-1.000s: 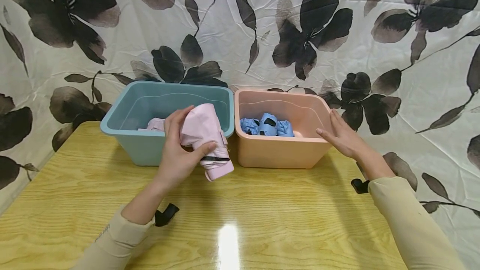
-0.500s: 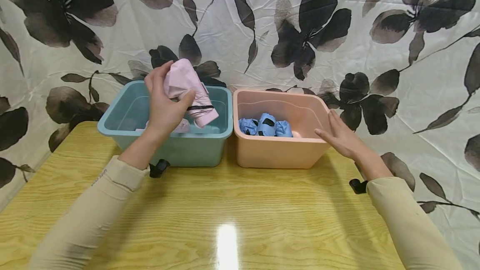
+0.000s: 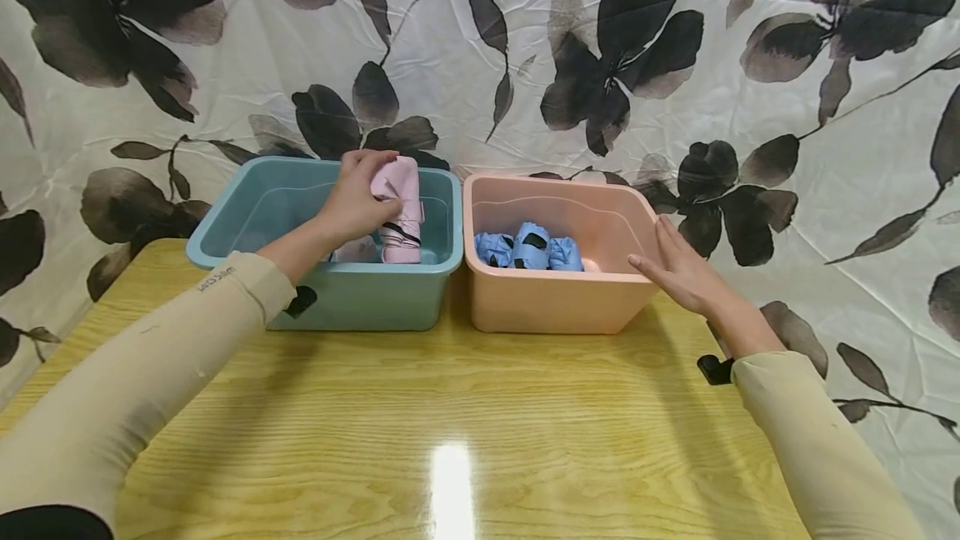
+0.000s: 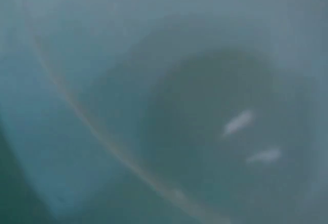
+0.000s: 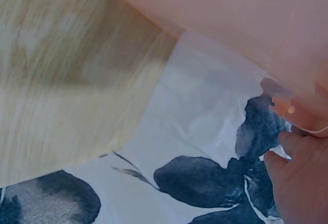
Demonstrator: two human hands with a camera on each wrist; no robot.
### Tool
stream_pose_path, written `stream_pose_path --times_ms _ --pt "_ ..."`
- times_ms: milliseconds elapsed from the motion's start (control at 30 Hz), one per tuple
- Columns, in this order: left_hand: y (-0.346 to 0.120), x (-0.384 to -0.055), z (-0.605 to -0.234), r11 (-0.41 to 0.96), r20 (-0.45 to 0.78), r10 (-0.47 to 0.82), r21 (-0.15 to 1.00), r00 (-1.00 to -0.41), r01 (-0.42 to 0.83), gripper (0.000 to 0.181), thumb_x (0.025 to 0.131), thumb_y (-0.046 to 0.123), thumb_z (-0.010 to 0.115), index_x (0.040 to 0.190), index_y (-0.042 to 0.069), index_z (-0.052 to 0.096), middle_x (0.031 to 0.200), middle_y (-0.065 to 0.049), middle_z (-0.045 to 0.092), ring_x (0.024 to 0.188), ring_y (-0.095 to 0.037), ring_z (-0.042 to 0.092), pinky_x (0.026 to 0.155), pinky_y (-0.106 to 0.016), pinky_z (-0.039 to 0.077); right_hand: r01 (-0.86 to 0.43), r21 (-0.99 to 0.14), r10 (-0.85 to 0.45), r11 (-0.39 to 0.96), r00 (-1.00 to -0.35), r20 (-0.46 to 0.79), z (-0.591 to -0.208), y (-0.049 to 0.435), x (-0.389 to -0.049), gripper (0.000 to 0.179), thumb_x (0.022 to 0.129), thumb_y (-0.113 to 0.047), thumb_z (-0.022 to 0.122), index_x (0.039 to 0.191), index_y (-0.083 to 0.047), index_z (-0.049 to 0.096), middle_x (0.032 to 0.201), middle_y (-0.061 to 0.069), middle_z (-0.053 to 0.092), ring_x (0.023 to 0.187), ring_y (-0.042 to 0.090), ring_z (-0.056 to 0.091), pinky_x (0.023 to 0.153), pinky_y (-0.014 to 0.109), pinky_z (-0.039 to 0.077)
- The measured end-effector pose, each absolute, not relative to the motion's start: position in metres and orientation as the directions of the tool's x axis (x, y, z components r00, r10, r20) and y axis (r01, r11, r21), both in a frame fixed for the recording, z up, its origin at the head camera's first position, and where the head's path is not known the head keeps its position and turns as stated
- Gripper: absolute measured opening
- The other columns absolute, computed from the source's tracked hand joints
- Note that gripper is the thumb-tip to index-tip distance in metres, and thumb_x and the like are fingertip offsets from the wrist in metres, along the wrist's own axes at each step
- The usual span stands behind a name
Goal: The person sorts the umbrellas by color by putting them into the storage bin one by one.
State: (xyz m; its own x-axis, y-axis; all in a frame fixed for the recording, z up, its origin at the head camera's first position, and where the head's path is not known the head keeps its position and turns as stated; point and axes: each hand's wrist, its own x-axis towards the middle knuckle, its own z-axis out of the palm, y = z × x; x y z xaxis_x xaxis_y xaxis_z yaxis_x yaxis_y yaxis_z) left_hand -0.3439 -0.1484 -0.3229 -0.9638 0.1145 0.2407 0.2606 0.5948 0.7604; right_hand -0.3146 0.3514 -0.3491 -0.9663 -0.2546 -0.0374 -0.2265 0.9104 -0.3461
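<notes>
In the head view my left hand grips a pink folding umbrella by its upper part, inside the teal bin. The umbrella stands nearly upright, its black band and lower end pointing down. Beside it, partly hidden by the hand and rim, lies another pink bundle. The left wrist view shows only a blurred teal bin wall. My right hand rests with straight fingers against the right end of the peach bin; the right wrist view shows part of that hand beside the bin.
Several rolled blue bundles with black patches lie at the left inside the peach bin. The two bins stand side by side on a wooden table. A floral cloth hangs behind them and past the table's right edge.
My left hand has carried the pink umbrella from in front of the teal bin up over its rim, then down into it, turning it more upright. The right hand has stayed put.
</notes>
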Motion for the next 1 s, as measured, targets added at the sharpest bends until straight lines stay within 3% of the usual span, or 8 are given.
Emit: stream_pose_path --times_ms 467,800,1000 --pt "-0.156 -0.37 -0.326 0.735 0.076 0.295 0.618 -0.952 0.277 0.074 0.088 0.01 0.071 0.155 0.0 0.042 0.16 -0.03 0.023 0.138 -0.049 0.038 0.112 -0.064 0.039 -0.227 -0.342 -0.249 0.912 -0.968 -0.022 -0.346 0.349 -0.316 0.098 0.105 -0.065 0.038 0.164 -0.003 -0.01 0.173 0.013 -0.017 0.159 0.042 -0.005 0.123 0.07 0.008" --pt "-0.16 -0.375 -0.347 0.723 -0.048 0.377 0.639 -0.925 0.262 0.07 0.091 0.012 0.077 0.152 -0.005 0.046 0.154 -0.031 0.039 0.128 -0.042 0.044 0.108 -0.057 0.042 -0.228 -0.338 -0.252 0.913 -0.967 -0.027 -0.347 0.351 -0.316 0.098 0.106 -0.065 0.039 0.164 -0.003 -0.01 0.173 0.015 -0.016 0.159 0.042 -0.005 0.123 0.069 0.008" --pt "-0.163 -0.374 -0.354 0.745 -0.143 0.416 0.619 -0.898 0.246 0.07 0.091 0.007 0.074 0.152 -0.007 0.044 0.155 -0.032 0.039 0.124 -0.041 0.047 0.104 -0.053 0.048 -0.225 -0.34 -0.252 0.913 -0.967 -0.035 -0.348 0.352 -0.315 0.099 0.105 -0.065 0.04 0.164 -0.003 -0.01 0.173 0.016 -0.016 0.159 0.043 -0.005 0.123 0.069 0.008"
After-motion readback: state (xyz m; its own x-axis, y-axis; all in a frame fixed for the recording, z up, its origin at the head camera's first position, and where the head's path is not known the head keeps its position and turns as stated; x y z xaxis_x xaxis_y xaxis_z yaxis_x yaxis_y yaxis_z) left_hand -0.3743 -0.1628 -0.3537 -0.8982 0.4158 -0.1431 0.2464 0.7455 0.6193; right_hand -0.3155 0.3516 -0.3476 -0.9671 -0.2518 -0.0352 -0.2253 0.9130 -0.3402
